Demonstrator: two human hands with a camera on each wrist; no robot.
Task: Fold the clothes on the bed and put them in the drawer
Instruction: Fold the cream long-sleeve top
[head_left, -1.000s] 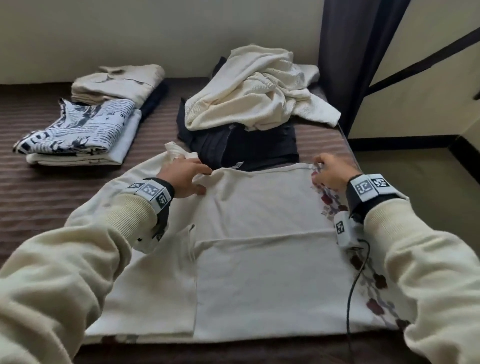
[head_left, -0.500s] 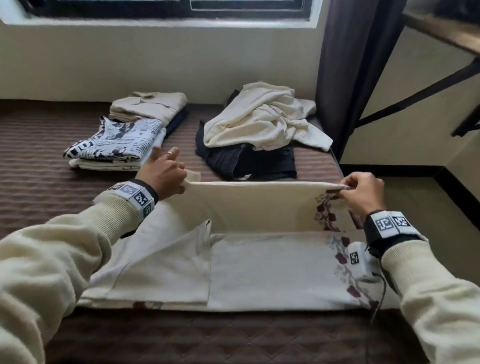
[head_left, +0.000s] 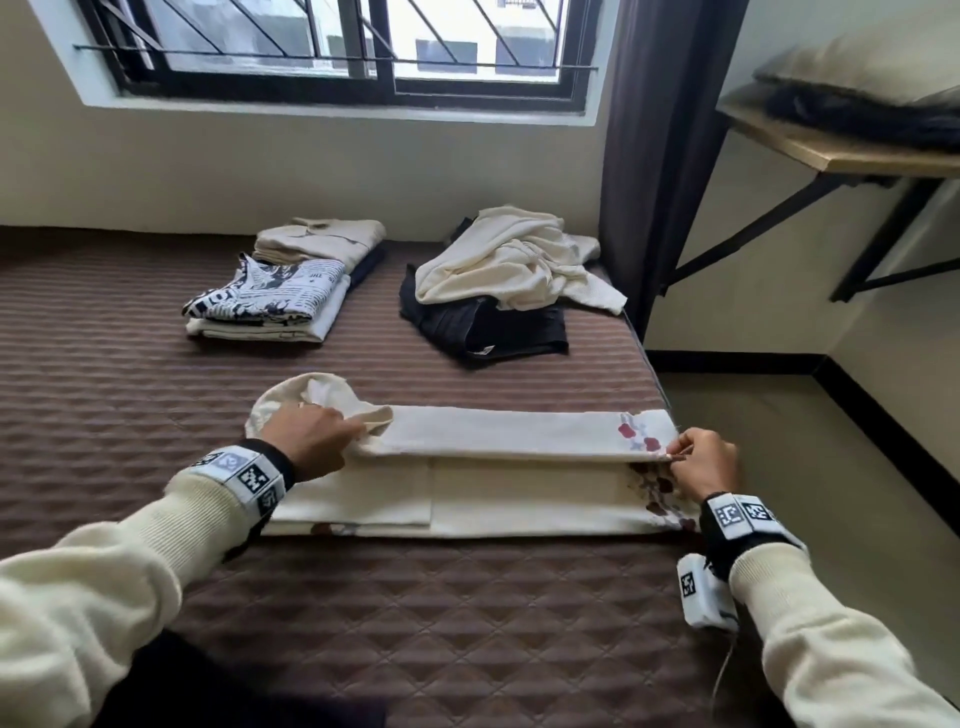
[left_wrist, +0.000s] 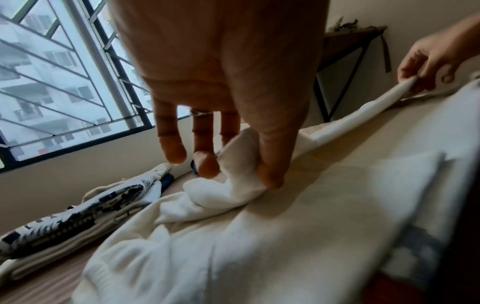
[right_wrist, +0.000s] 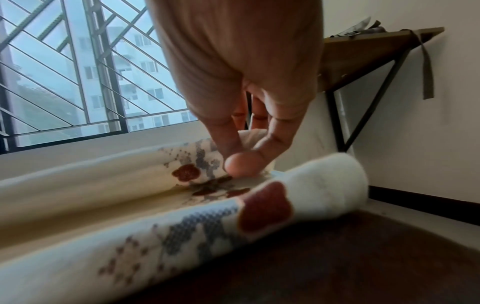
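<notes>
The cream knitted sweater with red and grey flower pattern (head_left: 498, 467) lies on the brown quilted bed (head_left: 415, 623) near its front edge, its far half doubled over — left hand (head_left: 306, 439) and right hand (head_left: 706, 462) each pinch an end of that folded flap.

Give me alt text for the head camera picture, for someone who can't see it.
Two hands fold a cream garment with red flowers on a brown quilted bed: the left hand and right hand each pinch an end of the folded-over edge. Behind lie folded clothes and an unfolded heap.
</notes>
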